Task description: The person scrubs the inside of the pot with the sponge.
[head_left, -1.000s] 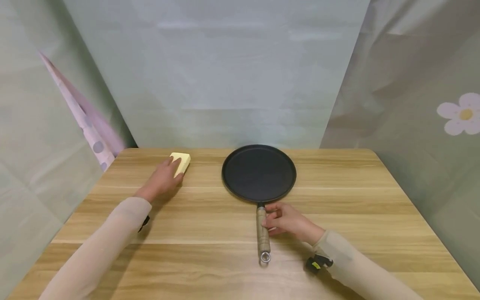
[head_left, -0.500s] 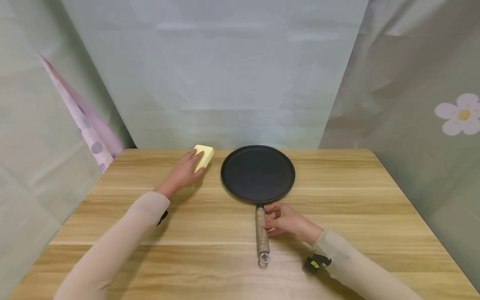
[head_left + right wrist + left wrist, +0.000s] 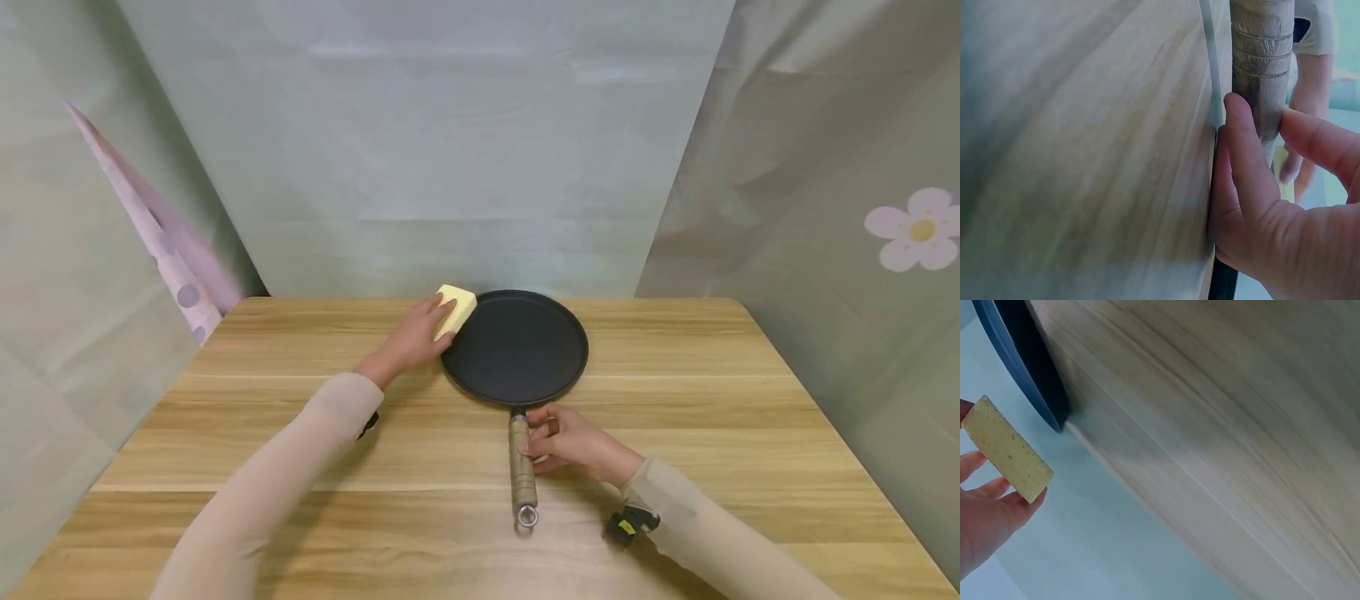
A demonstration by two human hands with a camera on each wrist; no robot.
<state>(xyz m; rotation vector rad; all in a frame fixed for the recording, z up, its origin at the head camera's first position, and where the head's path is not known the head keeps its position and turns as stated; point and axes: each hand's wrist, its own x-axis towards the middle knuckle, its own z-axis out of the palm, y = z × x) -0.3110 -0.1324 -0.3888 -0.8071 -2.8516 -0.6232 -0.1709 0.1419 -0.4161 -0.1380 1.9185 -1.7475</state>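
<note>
A pale yellow sponge (image 3: 457, 310) is gripped by my left hand (image 3: 413, 335), fingers on one side and thumb on the other. In the left wrist view the sponge (image 3: 1009, 450) is held up off the table, close to the pan's rim. From the head view it overlaps the left edge of a flat black frying pan (image 3: 517, 350); whether they touch I cannot tell. The pan lies on the table with its wooden handle (image 3: 522, 467) toward me. My right hand (image 3: 576, 446) pinches that handle near the pan, thumb and fingers on its sides, as the right wrist view also shows.
The wooden table (image 3: 712, 417) reaches back to a pale grey-green curtain (image 3: 465, 150). More curtain hangs at both sides, with a flower print (image 3: 921, 230) on the right. A metal ring (image 3: 527, 517) ends the pan handle.
My left hand has carried the sponge rightward, from the table's left part to the pan's left rim. The right hand and the pan have stayed in place.
</note>
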